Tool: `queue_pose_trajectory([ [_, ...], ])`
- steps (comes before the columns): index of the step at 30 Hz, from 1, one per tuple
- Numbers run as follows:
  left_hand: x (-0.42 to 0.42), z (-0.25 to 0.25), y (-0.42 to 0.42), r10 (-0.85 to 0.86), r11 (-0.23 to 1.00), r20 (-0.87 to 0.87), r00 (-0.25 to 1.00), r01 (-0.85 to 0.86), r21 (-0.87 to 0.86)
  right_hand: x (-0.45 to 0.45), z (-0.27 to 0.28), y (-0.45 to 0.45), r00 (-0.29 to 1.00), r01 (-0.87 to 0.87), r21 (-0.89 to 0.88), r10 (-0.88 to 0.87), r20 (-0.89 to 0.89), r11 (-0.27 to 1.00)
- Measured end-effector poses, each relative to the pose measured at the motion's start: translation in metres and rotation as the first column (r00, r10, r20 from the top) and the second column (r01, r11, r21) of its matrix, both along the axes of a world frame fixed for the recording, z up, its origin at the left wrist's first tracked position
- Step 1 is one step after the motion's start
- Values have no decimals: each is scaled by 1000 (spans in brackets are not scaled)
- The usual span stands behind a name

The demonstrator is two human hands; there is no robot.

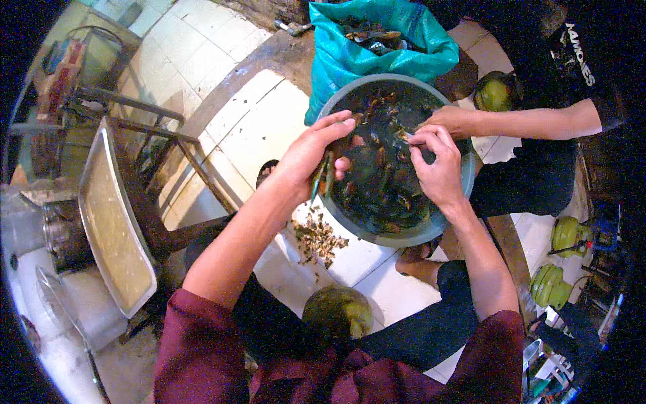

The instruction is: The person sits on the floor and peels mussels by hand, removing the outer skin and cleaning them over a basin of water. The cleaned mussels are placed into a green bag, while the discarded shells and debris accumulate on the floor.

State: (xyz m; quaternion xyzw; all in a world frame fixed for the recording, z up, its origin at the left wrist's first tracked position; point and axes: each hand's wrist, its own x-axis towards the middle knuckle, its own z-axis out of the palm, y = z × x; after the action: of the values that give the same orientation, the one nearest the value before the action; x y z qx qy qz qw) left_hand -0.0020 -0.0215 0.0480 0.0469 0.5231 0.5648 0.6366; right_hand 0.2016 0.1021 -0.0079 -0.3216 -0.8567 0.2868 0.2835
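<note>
A round grey plastic basin (339,228) of dark mussels (381,161) stands on the floor before me. At its left rim my left hand (323,144) curls around green-edged mussels (322,177), partly hidden by the palm and fingers. Over the basin's right half my right hand (438,164) pinches a small pale shell or scrap (404,135) between thumb and fingertips. Right behind it, another person's hand (449,122) reaches in from the right, its fingertips partly covered by mine.
A teal woven sack (343,68) of shells stands behind the basin. Small brown scraps (320,237) lie heaped on the white tiles. A green gas cylinder (348,310) sits between my legs. Leftward are a shallow metal tray (116,222) and a metal frame (151,129).
</note>
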Motion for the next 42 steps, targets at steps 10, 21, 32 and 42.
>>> queue_pose_trajectory([
  [10,35,-34,44,138,990,108,985,-135,-30,18,9,-3,956,-60,-134,95,278,989],
  [21,50,-65,63,351,926,212,912,-372,69,3,15,-40,955,-223,-766,-23,-296,604],
  [32,20,-8,57,296,947,-291,910,-239,216,-2,50,-19,970,5,-371,-95,-225,929],
  [42,47,-6,42,-16,945,-763,646,258,199,-8,61,-21,999,20,209,-14,-30,978],
])
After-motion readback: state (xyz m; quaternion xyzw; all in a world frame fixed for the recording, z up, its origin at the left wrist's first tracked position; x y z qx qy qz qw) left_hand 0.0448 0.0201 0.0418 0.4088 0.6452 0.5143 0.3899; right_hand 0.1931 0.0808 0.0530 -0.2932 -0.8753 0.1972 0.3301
